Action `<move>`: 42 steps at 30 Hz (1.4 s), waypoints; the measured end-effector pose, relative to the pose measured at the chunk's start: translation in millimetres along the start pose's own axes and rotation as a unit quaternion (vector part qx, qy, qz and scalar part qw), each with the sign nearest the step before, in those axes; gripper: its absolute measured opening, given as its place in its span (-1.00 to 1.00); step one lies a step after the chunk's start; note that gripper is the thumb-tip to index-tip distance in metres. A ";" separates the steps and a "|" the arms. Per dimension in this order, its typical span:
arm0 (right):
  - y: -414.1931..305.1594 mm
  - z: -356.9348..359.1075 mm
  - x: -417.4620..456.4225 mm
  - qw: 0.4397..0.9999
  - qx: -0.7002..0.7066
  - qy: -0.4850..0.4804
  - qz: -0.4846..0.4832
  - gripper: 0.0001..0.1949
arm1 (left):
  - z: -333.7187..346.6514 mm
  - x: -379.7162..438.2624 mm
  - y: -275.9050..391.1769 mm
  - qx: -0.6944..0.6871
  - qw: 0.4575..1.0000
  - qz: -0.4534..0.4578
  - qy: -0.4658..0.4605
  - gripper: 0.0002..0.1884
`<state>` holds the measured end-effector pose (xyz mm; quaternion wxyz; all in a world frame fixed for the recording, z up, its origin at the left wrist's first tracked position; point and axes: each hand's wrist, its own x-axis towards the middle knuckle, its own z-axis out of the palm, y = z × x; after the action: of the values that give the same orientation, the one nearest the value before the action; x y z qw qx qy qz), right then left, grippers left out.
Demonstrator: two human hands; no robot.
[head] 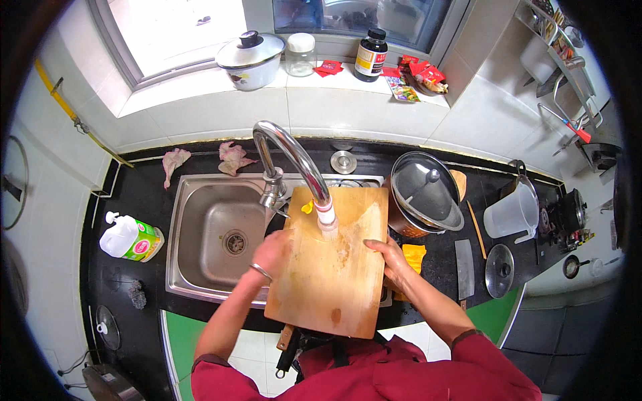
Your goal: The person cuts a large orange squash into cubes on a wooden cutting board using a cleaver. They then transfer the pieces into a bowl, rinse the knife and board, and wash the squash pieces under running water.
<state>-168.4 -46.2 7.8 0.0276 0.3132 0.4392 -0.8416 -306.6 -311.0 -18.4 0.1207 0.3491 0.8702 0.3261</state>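
Note:
A wooden cutting board lies tilted over the right part of the steel sink, under the chrome faucet; water runs from its spray head onto the wood. My right hand grips the board's right edge, thumb on top and the fingers hidden below. My left hand, blurred, is at the board's left edge; whether its fingers hold the wood is unclear. A small yellow piece sits near the board's top. Below the board's front edge, a wooden handle and a black handle stick out.
The left sink basin is bare steel. A detergent jug stands left. To the right are a pot with a glass lid, a yellow cloth, a cleaver, a plastic pitcher and a glass lid.

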 end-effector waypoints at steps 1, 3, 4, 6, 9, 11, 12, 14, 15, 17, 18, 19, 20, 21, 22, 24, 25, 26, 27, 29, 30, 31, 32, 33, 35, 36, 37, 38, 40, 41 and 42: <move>0.5 0.5 5.8 1.000 0.000 -0.010 -0.008 -0.44 | 22.7 -4.4 -5.4 0.029 0.998 0.053 0.021 -0.58; 2.6 -2.1 13.5 1.000 0.001 0.002 0.000 -0.45 | 51.6 9.2 2.3 0.067 0.995 0.069 0.029 -0.48; 4.3 -3.2 16.2 1.000 0.003 0.005 0.002 -0.45 | 58.8 19.9 6.7 0.086 0.992 0.063 0.065 -0.46; 7.7 -3.9 19.6 1.000 0.011 0.004 -0.002 -0.46 | 62.5 50.7 18.7 0.080 0.997 -0.003 0.020 -0.40; 11.6 -1.1 28.8 1.000 0.015 0.001 -0.020 -0.46 | 62.2 85.4 43.2 0.052 0.995 -0.034 -0.084 -0.36; 15.0 -8.5 34.6 1.000 -0.001 0.018 -0.017 -0.45 | 91.6 50.0 61.6 0.099 0.987 0.127 0.021 -0.37; 12.5 -12.1 36.8 0.999 0.005 0.014 -0.028 -0.45 | 91.1 32.3 62.1 0.099 0.987 0.125 -0.027 -0.38; 10.2 -9.8 34.1 0.999 0.018 0.021 -0.042 -0.46 | 73.4 2.0 47.3 0.106 0.980 0.120 -0.122 -0.37; 10.0 -5.9 32.5 0.998 0.025 0.023 -0.049 -0.47 | 66.6 1.3 33.9 0.115 0.986 0.095 -0.075 -0.38; 12.9 -1.8 30.3 0.998 0.033 0.015 -0.048 -0.48 | 65.8 1.4 8.1 0.128 0.991 0.044 0.015 -0.39; 12.9 2.2 30.7 0.998 0.036 0.009 -0.051 -0.49 | 64.7 13.6 3.1 0.133 0.991 0.019 0.009 -0.39; 12.5 6.9 29.7 0.998 0.033 0.016 -0.055 -0.49 | 61.9 31.9 -0.5 0.137 0.990 -0.007 0.006 -0.39; 12.1 12.1 28.1 0.997 0.030 0.023 -0.060 -0.49 | 59.1 45.1 -4.9 0.141 0.989 -0.034 0.003 -0.38; 9.8 13.9 25.9 0.997 0.023 0.034 -0.064 -0.49 | 61.6 53.2 -9.2 0.102 0.994 -0.044 -0.003 -0.39; 8.1 16.0 23.4 0.997 0.016 0.036 -0.065 -0.49 | 63.2 58.9 -14.0 0.064 0.996 -0.055 -0.009 -0.39; 5.0 13.1 16.9 0.997 0.001 0.047 -0.067 -0.49 | 68.5 48.4 -15.5 0.040 0.999 -0.033 -0.001 -0.40; 4.8 10.7 15.3 0.997 0.000 0.042 -0.070 -0.49 | 69.4 30.3 -22.2 0.011 1.000 -0.019 0.012 -0.40; 4.5 9.0 14.4 0.997 0.003 0.033 -0.075 -0.49 | 67.2 8.8 -32.2 -0.013 1.000 -0.005 0.025 -0.40; 4.5 8.5 12.9 0.997 0.005 0.026 -0.077 -0.49 | 65.3 -10.5 -38.8 -0.038 0.999 0.008 0.036 -0.41; 1.5 8.3 14.7 0.997 -0.004 0.023 -0.070 -0.50 | 60.4 -37.1 -41.2 -0.116 0.990 -0.075 0.006 -0.41; 3.7 6.4 18.4 0.998 0.000 0.018 -0.064 -0.50 | 56.4 -44.9 -40.7 -0.152 0.981 -0.117 -0.008 -0.41; 5.4 4.2 22.2 0.998 0.004 0.014 -0.057 -0.50 | 54.8 -47.2 -38.5 -0.218 0.965 -0.143 0.015 -0.41; 4.5 1.5 26.2 0.999 0.001 0.009 -0.044 -0.47 | 54.3 -48.6 -35.3 -0.282 0.944 -0.168 0.037 -0.42; 2.4 -1.5 28.8 1.000 0.012 0.002 -0.028 -0.46 | 54.6 -48.6 -32.3 -0.347 0.916 -0.191 0.059 -0.42; 0.2 -8.4 33.4 0.999 0.034 -0.014 0.006 -0.44 | 42.0 -56.0 -35.0 -0.549 0.773 -0.316 -0.027 -0.43; 4.2 -13.6 38.9 0.998 0.043 -0.026 0.026 -0.44 | 37.0 -59.0 -36.0 -0.614 0.717 -0.323 -0.074 -0.43; 6.8 -20.9 39.2 0.996 0.049 -0.033 0.061 -0.45 | 33.1 -61.8 -34.1 -0.673 0.653 -0.327 -0.119 -0.42; 9.1 -27.7 38.8 0.993 0.055 -0.039 0.096 -0.46 | 31.7 -67.2 -27.0 -0.711 0.611 -0.311 -0.157 -0.41; 16.5 -33.8 37.7 0.983 0.081 -0.066 0.148 -0.50 | 23.9 -79.8 -10.5 -0.773 0.538 -0.304 -0.145 -0.41; 19.9 -38.7 34.5 0.982 0.090 -0.066 0.154 -0.51 | 22.0 -85.3 -2.0 -0.801 0.500 -0.298 -0.141 -0.40; 23.9 -42.5 29.0 0.980 0.099 -0.064 0.163 -0.52 | 21.3 -92.5 6.4 -0.815 0.483 -0.288 -0.142 -0.38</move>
<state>-162.6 -22.0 -43.2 0.1608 0.3275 0.2942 -0.8833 -226.7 -360.7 -32.0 0.5600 -0.1341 0.2378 0.7822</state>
